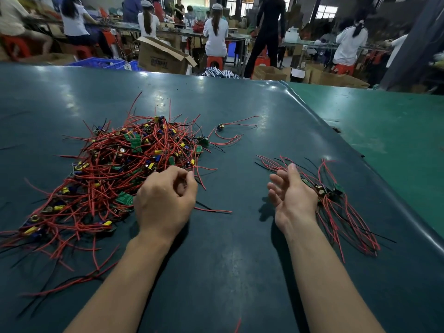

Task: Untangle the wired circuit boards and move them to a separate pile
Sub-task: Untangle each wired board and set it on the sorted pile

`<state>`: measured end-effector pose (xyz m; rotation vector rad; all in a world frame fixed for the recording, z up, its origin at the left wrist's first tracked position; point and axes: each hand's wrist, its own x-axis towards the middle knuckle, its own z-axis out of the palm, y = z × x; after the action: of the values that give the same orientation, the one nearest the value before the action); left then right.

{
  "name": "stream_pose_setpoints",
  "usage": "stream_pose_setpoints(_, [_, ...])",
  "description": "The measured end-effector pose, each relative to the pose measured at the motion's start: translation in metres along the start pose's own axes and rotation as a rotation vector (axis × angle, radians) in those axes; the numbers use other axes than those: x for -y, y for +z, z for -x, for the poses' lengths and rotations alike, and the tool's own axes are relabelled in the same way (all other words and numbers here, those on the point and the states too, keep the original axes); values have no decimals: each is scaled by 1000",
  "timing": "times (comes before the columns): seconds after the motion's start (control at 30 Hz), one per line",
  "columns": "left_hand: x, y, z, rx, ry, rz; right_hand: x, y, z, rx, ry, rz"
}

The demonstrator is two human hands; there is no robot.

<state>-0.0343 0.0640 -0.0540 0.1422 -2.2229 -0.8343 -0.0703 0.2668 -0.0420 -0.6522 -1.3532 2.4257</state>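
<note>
Two piles of wired circuit boards are seen on the dark green table (240,260). The big tangled pile (115,169) is spread on the left side, full of red and black wires, small green boards and yellow and blue parts. The small sorted pile (336,200) is laid on the right, with its wires lying mostly side by side. One loose board (220,127) with long red wires is left alone beyond the big pile, apart from both.

The left hand (165,195) is placed at the near edge of the big pile. Its fingers are curled, and a thin wire seems to be pinched between thumb and fingertips, though this cannot be told for sure. The right hand (292,188) is held loose and flat, palm turned inward, just beside the small pile. Nothing is held in it.

A lot is still left to be sorted, it is judged.

Trouble could be caused by a hard pull. The wires are crossed over each other many times, so if one is tugged fast, other boards may be dragged along and the knot made tighter. A thin wire might even be torn off its board. The neat pile could also be bumped by the right hand and mixed up again.

Many people are seated at long tables far behind.
</note>
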Motion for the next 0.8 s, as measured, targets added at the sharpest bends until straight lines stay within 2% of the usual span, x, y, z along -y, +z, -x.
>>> stream_pose_setpoints(0.07, [4, -2, -1, -42, 8, -172, -3, 1, 0, 43, -13, 69])
stream_pose_setpoints(0.17, [15, -4, -7, 67, -97, -387, -8, 1, 1, 116, -56, 194])
stream_pose_setpoints(0.37, [13, -14, -5, -41, -195, -422, -9, 2, 2, 155, -74, 264])
stream_pose_setpoints(0.5, [18, -19, -7, 120, -396, -510, -8, 1, 1, 167, -66, 268])
stream_pose_setpoints(0.67, [16, -22, -4, 259, -415, -561, -9, 0, 2, 186, -64, 296])
stream_pose_setpoints(0.8, [21, -27, -6, 213, -350, -529, -8, 1, 4, 196, -65, 303])
